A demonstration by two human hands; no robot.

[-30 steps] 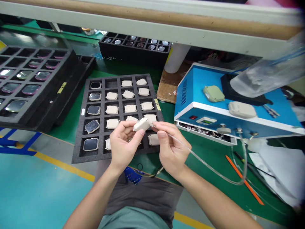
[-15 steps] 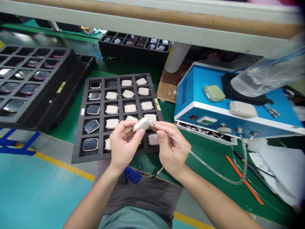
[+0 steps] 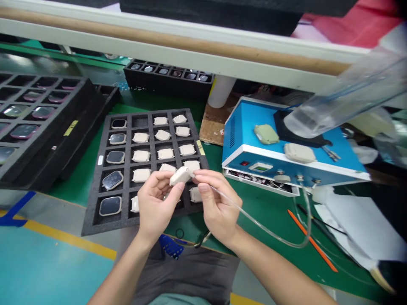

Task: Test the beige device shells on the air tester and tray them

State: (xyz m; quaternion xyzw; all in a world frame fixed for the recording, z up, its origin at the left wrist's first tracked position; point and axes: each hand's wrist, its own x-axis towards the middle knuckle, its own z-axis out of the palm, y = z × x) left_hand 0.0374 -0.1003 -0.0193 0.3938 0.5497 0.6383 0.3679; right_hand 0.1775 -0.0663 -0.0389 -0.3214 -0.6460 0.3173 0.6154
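Observation:
My left hand [image 3: 159,207] is closed around a cream smartwatch case [image 3: 179,176], holding it tilted above a dark foam tray [image 3: 125,212]. Fingers of my right hand [image 3: 221,207] pinch the end of a clear thin tube [image 3: 254,223], whose tip meets the right end of the case; whether it is pressed in I cannot tell. From there the tube loops to the front of a blue box-shaped machine [image 3: 254,118]. Cream cases fill many tray compartments, and the left column holds watches [image 3: 110,206] with dark screens facing up. My hands cover part of the tray's lower right.
On the machine rest a green case [image 3: 266,134], another cream case [image 3: 299,153] and a clear plastic cylinder [image 3: 337,103]. An orange stick [image 3: 313,241] lies at right by white paper [image 3: 369,224]. Stacked foam trays [image 3: 79,123] stand at left. A shelf edge [image 3: 178,48] crosses above.
The whole view has shifted, so the tray, machine and hands appear further left and mostly lower. Both hands keep the same hold on the case and the tube.

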